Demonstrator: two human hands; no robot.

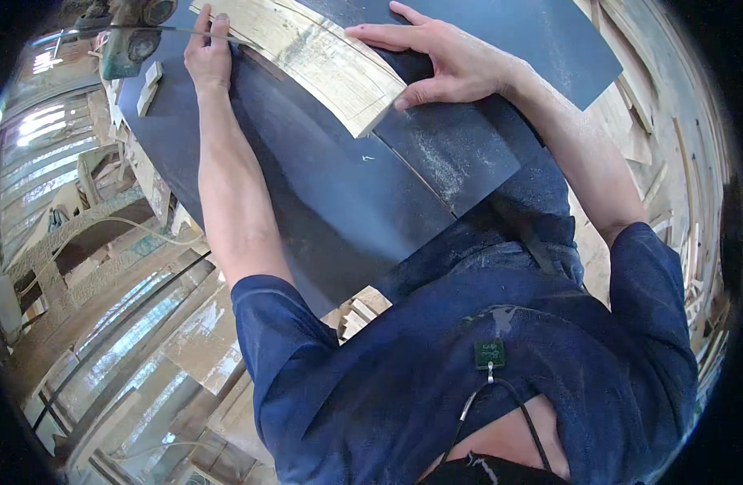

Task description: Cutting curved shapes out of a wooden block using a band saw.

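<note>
A pale curved wooden board (315,56) lies on a dark flat worktable (331,218) at the top of the view, with dark streaks across its face. My left hand (208,58) closes on its left edge, thumb and fingertips against the wood. On the other side, my right hand (456,65) is spread open, with fingertips at the board's right edge and thumb beside its near corner. Pencil-like lines run along the wood. The board's far end passes out of view at the top.
A thin band or cable (165,30) crosses at upper left from a worn machine part (133,50). A small wood offcut (149,89) lies by the table's left edge. A narrow slot (412,174) runs toward the near edge. Scrap wood (646,121) lies right.
</note>
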